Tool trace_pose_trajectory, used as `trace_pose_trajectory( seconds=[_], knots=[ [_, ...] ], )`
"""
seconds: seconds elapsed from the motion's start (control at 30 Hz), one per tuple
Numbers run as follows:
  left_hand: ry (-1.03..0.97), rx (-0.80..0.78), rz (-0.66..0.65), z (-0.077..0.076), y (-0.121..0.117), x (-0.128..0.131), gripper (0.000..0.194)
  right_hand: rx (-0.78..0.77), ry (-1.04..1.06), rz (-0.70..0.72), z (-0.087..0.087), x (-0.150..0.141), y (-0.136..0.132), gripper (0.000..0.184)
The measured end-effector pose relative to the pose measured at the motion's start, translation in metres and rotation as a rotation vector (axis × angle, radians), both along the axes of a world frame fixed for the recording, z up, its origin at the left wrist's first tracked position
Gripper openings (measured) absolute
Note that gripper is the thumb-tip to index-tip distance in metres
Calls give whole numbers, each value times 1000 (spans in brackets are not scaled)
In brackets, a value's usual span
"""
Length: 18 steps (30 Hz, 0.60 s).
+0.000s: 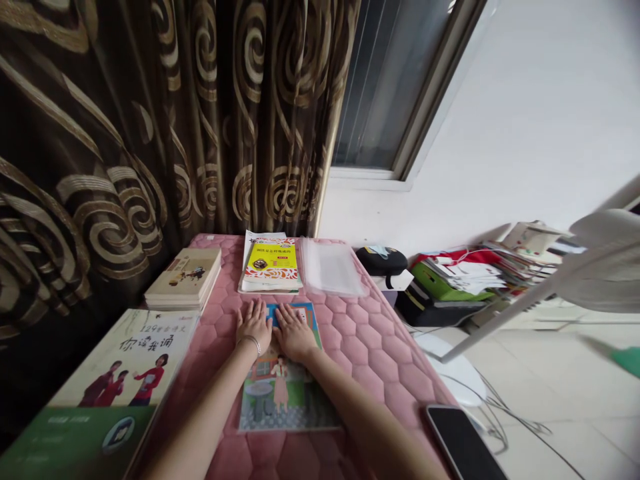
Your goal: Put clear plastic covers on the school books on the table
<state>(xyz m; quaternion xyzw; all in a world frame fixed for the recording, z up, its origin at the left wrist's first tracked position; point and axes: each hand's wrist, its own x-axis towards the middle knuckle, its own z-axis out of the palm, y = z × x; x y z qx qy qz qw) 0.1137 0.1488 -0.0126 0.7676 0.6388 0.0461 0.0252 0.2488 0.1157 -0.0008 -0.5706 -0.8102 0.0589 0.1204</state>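
My left hand [254,325] and my right hand [295,332] lie flat, palms down, side by side on an illustrated picture book [280,400]. Neither hand grips it. A thin bracelet circles my left wrist. The book rests on a pink quilted mat [360,360]. Just beyond my fingers stands a stack of books topped by a yellow patterned cover [270,265]. A clear plastic sleeve [330,267] lies to its right. To the left are a beige stack of books [185,279] and a large green-and-white book [115,380].
A black smartphone [463,443] lies at the mat's right edge. Past that edge are a black zip case [381,261], a heap of papers and folders [460,280], and a white fan [600,267]. A brown swirl-patterned curtain [100,167] hangs along the left side.
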Motion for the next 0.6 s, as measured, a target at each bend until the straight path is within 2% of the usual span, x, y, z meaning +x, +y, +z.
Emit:
trace_pose_trajectory(
  seconds=[0.13, 0.23, 0.33, 0.43, 0.47, 0.53, 0.6],
  knots=[
    [-15, -29, 18, 2, 0, -1, 58, -19, -15, -156, -9, 31, 21, 56],
    [-15, -26, 17, 2, 0, 1, 57, -71, -51, -311, -3, 43, 15, 58],
    [-16, 4, 12, 0, -1, 0, 56, -19, -106, -306, 3, 27, -14, 57],
    [-25, 9, 6, 2, 0, -2, 57, 36, -69, -56, -6, 4, -58, 58],
    [-29, 7, 5, 4, 0, -2, 57, 36, -49, -21, -11, 0, -72, 57],
    [-31, 36, -2, 10, -1, -1, 57, 29, -37, -57, -23, 2, -94, 57],
    [-19, 93, -27, 16, -9, 6, 54, 47, -32, -106, -31, 12, -105, 57]
  ],
)
